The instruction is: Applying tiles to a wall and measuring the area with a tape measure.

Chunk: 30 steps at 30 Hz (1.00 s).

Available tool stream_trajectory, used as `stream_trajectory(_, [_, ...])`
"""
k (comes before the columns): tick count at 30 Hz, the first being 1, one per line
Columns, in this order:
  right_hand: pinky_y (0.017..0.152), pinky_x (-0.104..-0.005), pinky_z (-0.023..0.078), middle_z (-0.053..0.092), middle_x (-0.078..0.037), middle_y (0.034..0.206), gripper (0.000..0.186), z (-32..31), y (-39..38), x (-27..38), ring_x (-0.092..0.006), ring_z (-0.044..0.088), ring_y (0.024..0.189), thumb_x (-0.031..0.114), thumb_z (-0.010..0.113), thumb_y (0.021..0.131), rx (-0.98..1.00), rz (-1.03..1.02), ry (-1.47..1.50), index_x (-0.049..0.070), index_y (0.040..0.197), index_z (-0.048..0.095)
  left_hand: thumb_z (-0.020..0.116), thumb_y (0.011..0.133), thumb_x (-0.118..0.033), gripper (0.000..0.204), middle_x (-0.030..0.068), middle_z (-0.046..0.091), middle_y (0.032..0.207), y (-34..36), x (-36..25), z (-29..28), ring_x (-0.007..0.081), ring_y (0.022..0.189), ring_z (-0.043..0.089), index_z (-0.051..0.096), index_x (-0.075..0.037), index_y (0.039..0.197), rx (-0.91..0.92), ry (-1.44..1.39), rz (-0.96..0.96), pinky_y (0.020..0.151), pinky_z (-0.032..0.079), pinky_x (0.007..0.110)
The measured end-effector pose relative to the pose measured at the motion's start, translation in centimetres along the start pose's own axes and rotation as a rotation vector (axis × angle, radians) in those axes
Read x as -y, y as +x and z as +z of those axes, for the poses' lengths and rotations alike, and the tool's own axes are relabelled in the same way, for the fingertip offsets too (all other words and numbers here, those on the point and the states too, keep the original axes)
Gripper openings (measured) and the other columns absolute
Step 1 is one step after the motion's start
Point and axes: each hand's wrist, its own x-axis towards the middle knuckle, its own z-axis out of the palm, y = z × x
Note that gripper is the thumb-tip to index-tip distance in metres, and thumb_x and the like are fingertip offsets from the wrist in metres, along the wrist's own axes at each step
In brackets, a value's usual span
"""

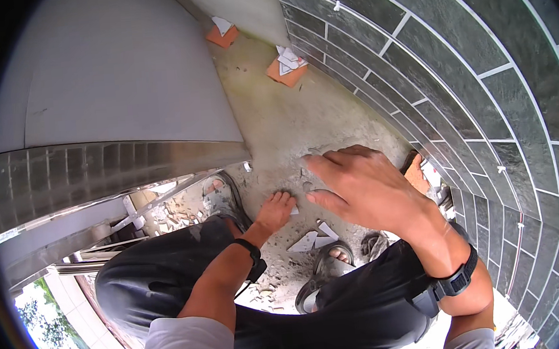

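My left hand point(276, 212) is low over the concrete floor, its fingers closed at a small white tile piece point(295, 210) that peeks out beside the fingertips. My right hand point(365, 184) is raised above the floor to the right, palm down. Its thumb stands apart from the bent fingers, and nothing shows in it. White tile offcuts point(306, 242) lie on the floor between my sandalled feet. Grey dust and crumbs surround them.
A wall of dark grey tiles point(441, 57) rises on the right, with small white clips in some joints. Orange brick pieces point(287, 75) carrying white shards stand ahead. A grey panel point(121, 75) with a tiled edge fills the left, above rubble point(172, 214).
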Motion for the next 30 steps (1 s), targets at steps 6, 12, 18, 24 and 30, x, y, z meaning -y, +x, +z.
stream_trajectory(6, [0.074, -0.0421, 0.051, 0.062, -0.016, 0.079, 0.027, -1.1, -0.1, 0.5, -0.0352, 0.063, 0.079, 0.018, 0.068, 0.082, -0.048, -0.023, 0.006, 0.0, 0.097, 0.055, 0.074, 0.066, -0.019, 0.055, 0.0166, 0.057, 0.112, 7.0, 4.8, -4.2, 0.0373, 0.105, 0.056, 0.053, -0.005, 0.116, -0.267, -0.303, -0.425, 0.089, 0.048, 0.045])
stream_trajectory(12, [0.075, -0.039, 0.051, 0.061, -0.014, 0.079, 0.034, -1.9, -0.7, 0.0, -0.0326, 0.064, 0.077, 0.018, 0.07, 0.08, -0.035, 0.023, -0.014, 0.0, 0.105, 0.055, 0.076, 0.068, -0.017, 0.056, 0.02, 0.058, 0.111, 19.8, 13.7, -14.8, 0.0383, 0.105, 0.057, 0.055, -0.004, 0.117, -0.643, -0.279, -0.858, 0.092, 0.048, 0.044])
stream_trajectory(18, [0.076, -0.0362, 0.052, 0.064, -0.013, 0.085, 0.044, -2.8, -0.7, 0.6, -0.0279, 0.065, 0.078, 0.02, 0.072, 0.078, -0.028, 0.08, -0.008, -0.001, 0.114, 0.056, 0.078, 0.067, -0.019, 0.056, 0.0163, 0.056, 0.116, 26.3, 25.4, -17.1, 0.0355, 0.106, 0.059, 0.058, -0.004, 0.117, -0.742, -0.162, -0.87, 0.092, 0.05, 0.041])
stream_trajectory(24, [0.071, -0.0376, 0.053, 0.065, -0.012, 0.086, 0.047, -2.3, 0.3, 1.5, -0.027, 0.063, 0.073, 0.026, 0.073, 0.078, 0.014, 0.069, 0.057, 0.001, 0.114, 0.058, 0.079, 0.072, -0.034, 0.052, 0.0181, 0.062, 0.116, 28.8, 33.5, -19.6, 0.0333, 0.106, 0.062, 0.064, -0.004, 0.111, -0.728, -0.292, -1.147, 0.091, 0.052, 0.041])
stream_trajectory(30, [0.081, -0.0406, 0.051, 0.064, -0.015, 0.097, 0.052, -2.6, 1.3, 3.4, -0.0313, 0.063, 0.086, 0.012, 0.073, 0.069, -0.034, 0.189, 0.084, 0.0, 0.117, 0.057, 0.075, 0.077, -0.036, 0.047, 0.0192, 0.063, 0.116, 31.5, 38.8, -20.6, 0.0347, 0.106, 0.063, 0.064, -0.004, 0.109, -0.631, -0.306, -1.287, 0.09, 0.053, 0.042])
